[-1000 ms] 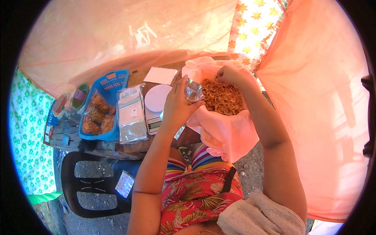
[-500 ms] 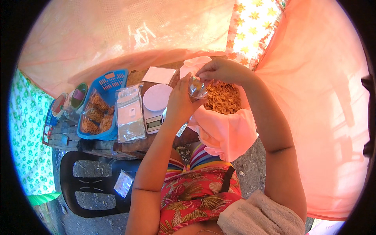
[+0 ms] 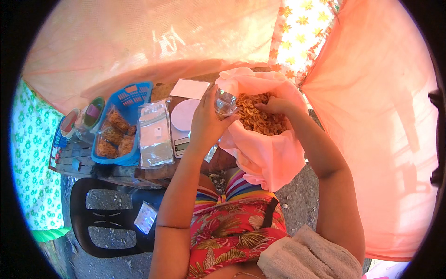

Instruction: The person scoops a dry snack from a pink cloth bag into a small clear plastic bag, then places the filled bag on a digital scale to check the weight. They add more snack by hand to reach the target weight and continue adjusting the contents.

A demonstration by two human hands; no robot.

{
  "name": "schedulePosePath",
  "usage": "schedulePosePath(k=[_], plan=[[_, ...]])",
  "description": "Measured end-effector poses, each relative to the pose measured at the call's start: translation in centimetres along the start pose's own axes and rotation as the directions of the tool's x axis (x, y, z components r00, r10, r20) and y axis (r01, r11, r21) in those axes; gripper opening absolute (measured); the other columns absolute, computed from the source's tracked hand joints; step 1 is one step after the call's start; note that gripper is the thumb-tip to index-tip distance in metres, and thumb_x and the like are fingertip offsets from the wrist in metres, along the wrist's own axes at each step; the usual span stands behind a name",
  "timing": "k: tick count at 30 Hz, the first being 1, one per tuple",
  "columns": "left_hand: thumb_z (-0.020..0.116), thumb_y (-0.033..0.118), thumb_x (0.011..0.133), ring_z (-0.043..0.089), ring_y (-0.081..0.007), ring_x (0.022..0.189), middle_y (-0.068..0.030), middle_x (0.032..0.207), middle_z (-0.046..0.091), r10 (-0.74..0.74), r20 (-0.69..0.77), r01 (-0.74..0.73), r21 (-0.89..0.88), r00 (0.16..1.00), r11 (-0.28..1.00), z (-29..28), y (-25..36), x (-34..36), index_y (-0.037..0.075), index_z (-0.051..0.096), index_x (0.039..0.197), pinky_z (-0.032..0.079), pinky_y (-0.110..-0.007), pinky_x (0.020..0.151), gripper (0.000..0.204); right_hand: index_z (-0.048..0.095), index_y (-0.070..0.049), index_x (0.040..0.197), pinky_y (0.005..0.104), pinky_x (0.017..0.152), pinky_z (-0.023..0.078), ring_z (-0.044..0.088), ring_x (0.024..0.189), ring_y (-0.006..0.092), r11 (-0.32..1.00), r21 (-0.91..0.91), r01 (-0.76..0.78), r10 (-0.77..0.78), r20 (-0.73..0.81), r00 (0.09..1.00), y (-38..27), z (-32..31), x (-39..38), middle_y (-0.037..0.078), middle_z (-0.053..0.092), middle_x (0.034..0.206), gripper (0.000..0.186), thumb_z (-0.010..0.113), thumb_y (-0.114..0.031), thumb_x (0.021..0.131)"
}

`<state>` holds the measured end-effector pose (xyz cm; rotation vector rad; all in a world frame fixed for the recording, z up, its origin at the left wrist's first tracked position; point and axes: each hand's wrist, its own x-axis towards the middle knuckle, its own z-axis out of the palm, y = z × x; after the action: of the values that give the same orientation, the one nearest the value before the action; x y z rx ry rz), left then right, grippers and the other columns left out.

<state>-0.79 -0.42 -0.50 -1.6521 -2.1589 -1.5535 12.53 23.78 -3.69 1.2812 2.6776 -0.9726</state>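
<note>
My left hand [image 3: 207, 117] is closed round a clear plastic pouch [image 3: 226, 103], its mouth held apart beside the pink cloth. Ring-shaped golden-brown chips [image 3: 260, 122] fill a container lined with pink cloth [image 3: 269, 160]. Among these chips, at their right side, is my right hand [image 3: 277, 106], its fingers drawn together on some of them; the fingertips are partly hidden. Just left of my left hand stands a white kitchen scale [image 3: 184, 115] with a round platform and a small display.
A stack of clear flat pouches [image 3: 154, 135] lies left of the scale. Next to it a blue basket [image 3: 131, 160] holds several filled bags [image 3: 111, 136]. Lidded tubs [image 3: 93, 114] stand at the far left. A black plastic chair [image 3: 81, 218] is at my left.
My right hand has moved from the pouch's mouth down and right into the chips. My left hand has shifted slightly left with the pouch.
</note>
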Motion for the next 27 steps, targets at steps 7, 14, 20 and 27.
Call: schedulePosePath(k=[7, 14, 20, 27], plan=[[0.084, 0.021, 0.072, 0.046, -0.0418, 0.130, -0.0246, 0.140, 0.046, -0.006, -0.010, 0.005, -0.037, 1.000, 0.999, 0.6, -0.1, 0.0, 0.002, 0.036, 0.141, 0.041, -0.048, 0.105, 0.087, 0.057, -0.002, 0.129, 0.0385, 0.098, 0.046, 0.061, 0.109, 0.0303, 0.963, -0.082, 0.256, -0.247, 0.109, 0.963, -1.0, -0.7, -1.5, 0.017, 0.063, 0.123, 0.056, 0.072, -0.035, 0.086], [0.086, 0.019, 0.070, 0.049, -0.0366, 0.126, -0.0202, 0.137, 0.049, -0.018, -0.026, 0.019, 0.009, 0.999, 1.000, 0.4, -0.6, -0.2, 0.004, 0.037, 0.144, 0.042, -0.043, 0.104, 0.090, 0.064, -0.003, 0.119, 0.0292, 0.062, 0.055, 0.067, 0.082, 0.0186, 0.961, 0.143, 0.236, -0.257, 0.158, 0.953, -5.0, -3.8, -4.5, 0.011, 0.069, 0.099, 0.035, 0.068, -0.010, 0.085], [0.084, 0.019, 0.071, 0.050, -0.0403, 0.123, -0.0229, 0.134, 0.051, -0.007, -0.041, 0.007, 0.005, 0.999, 1.000, -0.6, -0.4, -0.3, 0.003, 0.036, 0.142, 0.044, -0.046, 0.101, 0.088, 0.071, -0.004, 0.102, 0.0273, 0.070, 0.054, 0.067, 0.080, 0.0098, 0.937, 0.021, 0.349, -0.349, 0.017, 0.937, -6.6, -5.5, -5.8, 0.004, 0.071, 0.086, 0.017, 0.063, -0.005, 0.087], [0.085, 0.020, 0.071, 0.051, -0.0406, 0.122, -0.0227, 0.132, 0.051, -0.005, -0.054, 0.005, 0.008, 0.999, 1.000, -0.7, -0.3, -0.5, 0.003, 0.036, 0.143, 0.044, -0.046, 0.099, 0.088, 0.073, -0.003, 0.095, 0.0329, 0.070, 0.052, 0.067, 0.077, 0.0195, 0.879, -0.124, 0.460, -0.470, -0.077, 0.879, -4.9, -1.8, -3.9, 0.011, 0.073, 0.085, 0.015, 0.064, -0.009, 0.085]])
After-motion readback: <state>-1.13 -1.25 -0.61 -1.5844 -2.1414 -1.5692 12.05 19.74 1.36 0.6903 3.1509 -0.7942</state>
